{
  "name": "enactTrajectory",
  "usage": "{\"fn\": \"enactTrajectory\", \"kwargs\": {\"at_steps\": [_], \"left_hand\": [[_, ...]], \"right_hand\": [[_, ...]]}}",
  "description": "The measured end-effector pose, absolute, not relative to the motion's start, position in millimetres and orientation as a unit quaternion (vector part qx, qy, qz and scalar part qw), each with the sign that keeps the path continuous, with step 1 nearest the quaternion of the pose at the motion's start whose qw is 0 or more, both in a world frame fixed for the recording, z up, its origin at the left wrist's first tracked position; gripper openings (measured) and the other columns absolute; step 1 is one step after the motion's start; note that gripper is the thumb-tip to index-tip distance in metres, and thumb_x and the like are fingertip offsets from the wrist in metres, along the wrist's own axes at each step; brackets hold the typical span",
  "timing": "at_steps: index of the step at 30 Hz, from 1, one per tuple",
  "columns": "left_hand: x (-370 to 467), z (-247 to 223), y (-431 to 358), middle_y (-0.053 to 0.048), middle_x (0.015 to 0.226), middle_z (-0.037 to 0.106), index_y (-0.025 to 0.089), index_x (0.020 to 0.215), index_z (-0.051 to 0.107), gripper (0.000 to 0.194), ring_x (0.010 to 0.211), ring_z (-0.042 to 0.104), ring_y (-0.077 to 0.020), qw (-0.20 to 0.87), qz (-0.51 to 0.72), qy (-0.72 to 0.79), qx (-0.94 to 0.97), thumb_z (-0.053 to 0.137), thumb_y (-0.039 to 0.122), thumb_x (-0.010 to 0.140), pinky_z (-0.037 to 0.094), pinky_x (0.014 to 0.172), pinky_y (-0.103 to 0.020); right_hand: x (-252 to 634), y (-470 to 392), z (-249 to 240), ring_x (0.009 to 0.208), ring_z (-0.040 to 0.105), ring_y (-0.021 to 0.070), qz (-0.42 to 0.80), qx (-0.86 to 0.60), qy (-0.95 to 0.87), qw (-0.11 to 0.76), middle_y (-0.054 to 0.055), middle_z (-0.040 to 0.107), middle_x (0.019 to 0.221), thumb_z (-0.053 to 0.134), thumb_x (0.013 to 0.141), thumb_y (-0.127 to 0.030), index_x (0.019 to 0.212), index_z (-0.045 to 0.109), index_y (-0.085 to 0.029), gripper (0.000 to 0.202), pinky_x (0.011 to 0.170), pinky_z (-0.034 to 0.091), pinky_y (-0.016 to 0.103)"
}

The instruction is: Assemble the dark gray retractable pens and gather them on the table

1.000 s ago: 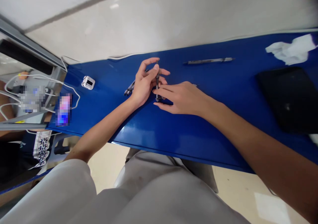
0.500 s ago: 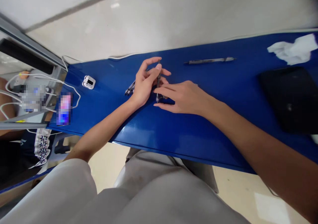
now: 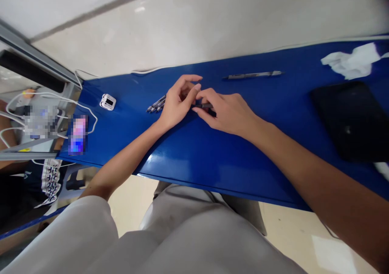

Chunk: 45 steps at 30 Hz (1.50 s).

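Note:
My right hand (image 3: 229, 110) pinches a dark pen (image 3: 206, 105) between thumb and fingers. The pen lies roughly level and points toward my left palm; part of it is hidden by the fingers. Close beside it, my left hand (image 3: 178, 104) is curled, its thumb bent toward the fingers and the index finger raised. Whatever its inner fingers hold is hidden. Several pens (image 3: 156, 104) lie together on the blue table, partly behind my left hand. Another pen (image 3: 253, 75) lies alone farther back, to the right of my hands.
The blue table (image 3: 182, 152) runs along a pale wall. At left are a small white device (image 3: 107, 102), a blurred-out phone (image 3: 78, 134) and white cables (image 3: 95, 122). A crumpled white tissue (image 3: 352, 61) and a black case (image 3: 346, 120) lie at right. Part of another person shows at far left.
The pen between my hands has gone from upright to roughly level, now in my right hand's pinch. My right hand has shifted slightly up, and the left hand's fingers have curled in more.

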<state>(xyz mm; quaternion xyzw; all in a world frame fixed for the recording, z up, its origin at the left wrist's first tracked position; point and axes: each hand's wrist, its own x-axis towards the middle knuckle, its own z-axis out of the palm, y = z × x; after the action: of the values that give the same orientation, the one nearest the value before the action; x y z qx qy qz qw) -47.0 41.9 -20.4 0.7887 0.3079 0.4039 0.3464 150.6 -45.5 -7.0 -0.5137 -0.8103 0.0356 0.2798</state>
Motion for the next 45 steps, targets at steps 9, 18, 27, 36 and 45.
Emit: {"fn": "enactTrajectory", "kwargs": {"at_steps": [9,18,27,36,45], "left_hand": [[-46,-14,34,-0.009,0.114,0.082,0.027,0.148,0.062,0.051,0.097,0.081,-0.0203,0.345,0.363,0.276,0.821,0.041,0.063,0.119,0.064,0.081,-0.035],[-46,-17,33,-0.007,0.111,0.083,0.028,0.148,0.062,0.043,0.096,0.082,-0.0213,0.336,0.385,0.262,0.819,0.049,0.056,0.119,0.066,0.082,-0.037],[-48,-12,34,-0.010,0.119,0.081,0.028,0.147,0.065,0.049,0.106,0.080,-0.0240,0.288,0.385,0.262,0.837,0.046,0.062,0.118,0.062,0.093,-0.040],[-52,-8,37,-0.012,0.123,0.077,0.024,0.128,0.075,0.032,0.120,0.070,-0.0296,0.137,0.299,0.305,0.894,0.052,0.044,0.116,0.054,0.109,-0.049],[-54,-7,36,-0.012,0.122,0.075,0.025,0.124,0.075,0.030,0.121,0.066,-0.0321,0.098,0.286,0.322,0.897,0.051,0.041,0.115,0.050,0.109,-0.050]], "right_hand": [[152,-38,-9,0.092,0.077,0.0349,0.076,-0.575,-0.751,0.315,0.012,0.082,0.109,0.060,0.107,-0.044,0.155,0.051,-0.020,0.054,0.076,0.056,0.044],[150,-40,-3,0.095,0.078,0.0356,0.091,-0.594,-0.737,0.310,0.011,0.081,0.107,0.060,0.107,-0.047,0.155,0.051,-0.022,0.055,0.079,0.059,0.046],[151,-38,-8,0.102,0.078,0.0368,0.083,-0.595,-0.731,0.324,0.013,0.080,0.112,0.058,0.109,-0.047,0.153,0.052,-0.023,0.050,0.084,0.061,0.048],[156,-39,-5,0.114,0.074,0.0411,0.073,-0.575,-0.741,0.339,0.020,0.074,0.130,0.045,0.115,-0.050,0.154,0.055,-0.025,0.047,0.090,0.060,0.055],[152,-41,0,0.112,0.075,0.0389,0.043,-0.593,-0.738,0.320,0.018,0.078,0.129,0.029,0.120,-0.053,0.145,0.063,-0.023,0.052,0.083,0.056,0.045]]}}
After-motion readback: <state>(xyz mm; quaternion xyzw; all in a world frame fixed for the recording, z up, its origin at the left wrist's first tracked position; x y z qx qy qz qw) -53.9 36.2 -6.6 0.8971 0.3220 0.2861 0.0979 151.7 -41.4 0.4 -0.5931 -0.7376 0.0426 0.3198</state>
